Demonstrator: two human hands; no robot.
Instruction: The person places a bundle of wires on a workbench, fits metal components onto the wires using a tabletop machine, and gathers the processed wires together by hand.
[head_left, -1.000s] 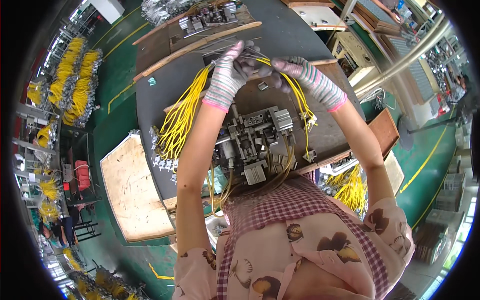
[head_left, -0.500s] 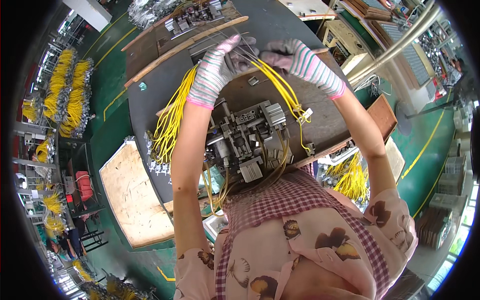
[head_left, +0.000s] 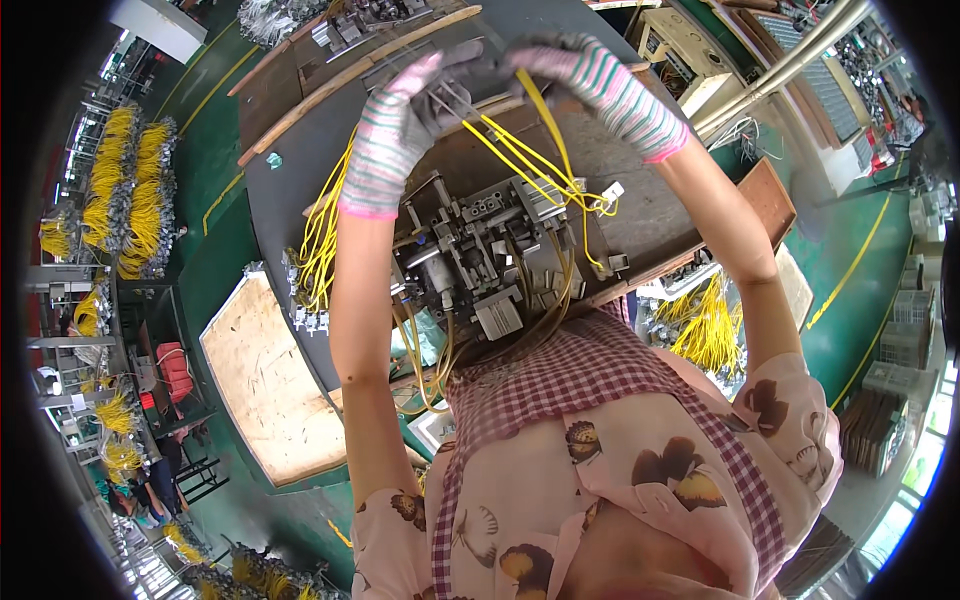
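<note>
My left hand [head_left: 395, 130], in a striped grey-palmed glove, is closed on yellow wires [head_left: 508, 150] whose upper ends run into thin grey strands at the fingers. My right hand [head_left: 605, 95], gloved alike, pinches another part of the yellow wires at the far side of the bench. Both lengths trail toward me and meet near a white connector [head_left: 612, 192]. Below the hands stands a metal clamping fixture [head_left: 480, 250] with hoses. Beyond my left wrist, more yellow wires [head_left: 322, 235] lie in a bundle with small connectors. The fingertips are partly blurred.
Wooden strips [head_left: 360, 85] cross the dark bench, with a second metal fixture [head_left: 365, 25] at the far left. A beige box [head_left: 685, 50] stands at the back right. Near my right elbow are yellow wire bundles [head_left: 708, 330]. A pale board [head_left: 270, 380] lies at the left.
Both hands have moved farther away, the left also leftward. The yellow wires between them have split into two strands, one drawn up to the right hand. The connector end has shifted slightly away from me.
</note>
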